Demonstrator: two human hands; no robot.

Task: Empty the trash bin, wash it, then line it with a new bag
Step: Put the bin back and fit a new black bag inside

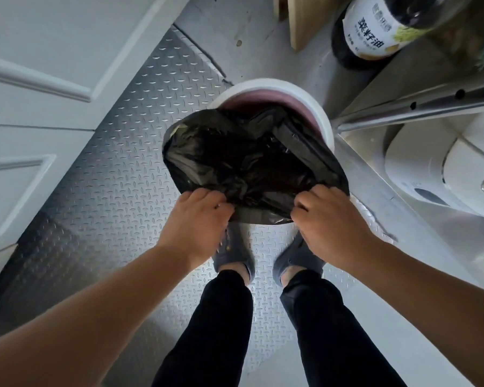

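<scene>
A round white trash bin with a pinkish inner wall stands on the metal floor in front of my feet. A black plastic bag sits in it, its mouth spread wide and lifted over the near rim, hiding most of the bin. My left hand pinches the bag's near edge on the left. My right hand grips the same edge on the right. What lies inside the bag is too dark to make out.
A white panelled door stands to the left. A steel shelf unit on the right carries a white appliance, and a large oil bottle stands beyond the bin. The floor is diamond-plate metal.
</scene>
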